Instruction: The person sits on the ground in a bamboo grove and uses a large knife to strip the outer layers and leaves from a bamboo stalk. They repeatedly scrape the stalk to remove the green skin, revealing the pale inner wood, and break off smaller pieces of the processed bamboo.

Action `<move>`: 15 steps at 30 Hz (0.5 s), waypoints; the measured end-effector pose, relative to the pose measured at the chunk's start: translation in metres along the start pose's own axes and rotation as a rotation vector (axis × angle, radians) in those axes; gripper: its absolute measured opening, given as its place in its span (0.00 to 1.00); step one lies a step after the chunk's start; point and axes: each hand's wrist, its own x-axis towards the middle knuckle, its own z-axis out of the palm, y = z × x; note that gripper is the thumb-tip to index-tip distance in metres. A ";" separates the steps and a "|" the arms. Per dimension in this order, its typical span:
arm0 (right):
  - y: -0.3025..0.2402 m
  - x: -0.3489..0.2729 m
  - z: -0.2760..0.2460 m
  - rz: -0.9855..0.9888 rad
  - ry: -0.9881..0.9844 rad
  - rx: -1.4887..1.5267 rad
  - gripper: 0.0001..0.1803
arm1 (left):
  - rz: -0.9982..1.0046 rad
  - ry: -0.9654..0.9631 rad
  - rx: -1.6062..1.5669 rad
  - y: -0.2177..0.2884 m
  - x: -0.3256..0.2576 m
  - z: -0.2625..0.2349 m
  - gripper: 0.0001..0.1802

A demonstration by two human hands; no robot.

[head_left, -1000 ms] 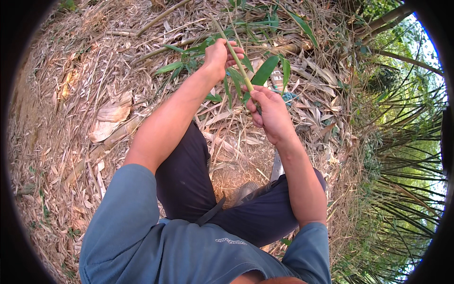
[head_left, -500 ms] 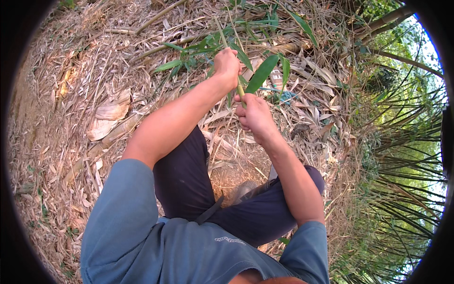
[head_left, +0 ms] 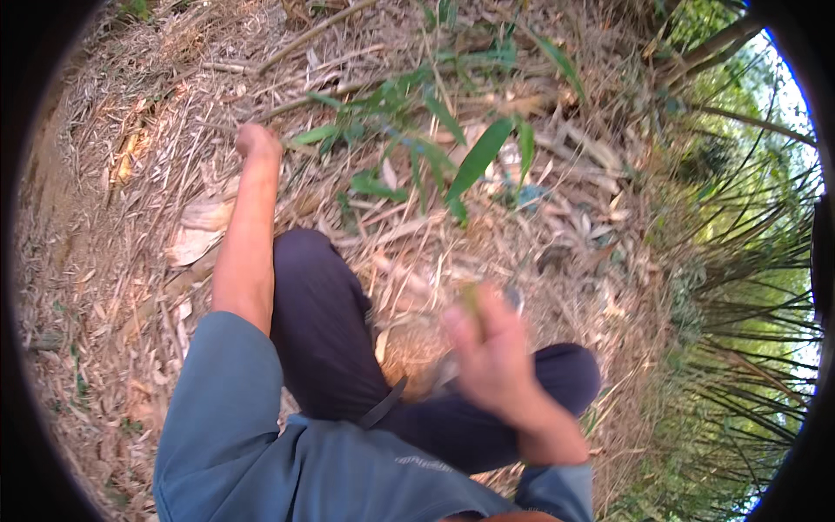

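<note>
Ground: leaf litter (head_left: 104, 270), dry, strewn with canes.
Thicket: bamboo stand (head_left: 739, 287), along the ground's right edge.
Trousers: dark, legs bent (head_left: 322, 322).
Foliage: green leaves (head_left: 483, 158), beyond the knees, toward ground's far edge.
Right hand: blurred (head_left: 496, 357), closed on stem piece, above right leg.
Left hand: fist (head_left: 259, 142), gripping thin stalk, well apart from right.
Thin stalk: (head_left: 222, 128) long axis crosswise, tip left.
Stem piece: yellow-green (head_left: 470, 300), visible end points away from body, slightly left.

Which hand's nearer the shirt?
The right hand, blurred, overlapping the right leg in view, with a yellow-green stalk; the left hand is stretched out over dry leaves.
</note>
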 end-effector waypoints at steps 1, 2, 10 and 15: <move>0.004 0.010 -0.012 0.098 0.072 0.147 0.09 | -0.010 -0.019 0.063 0.021 -0.019 -0.006 0.12; 0.008 0.033 -0.022 0.176 0.155 0.273 0.09 | -0.029 -0.047 0.099 0.040 -0.034 0.002 0.11; 0.039 0.094 0.003 0.258 0.003 0.810 0.12 | -0.351 -0.674 0.034 0.040 -0.200 0.025 0.07; 0.030 0.090 0.010 0.284 -0.060 0.956 0.21 | -0.344 -0.776 0.166 0.022 -0.273 -0.016 0.07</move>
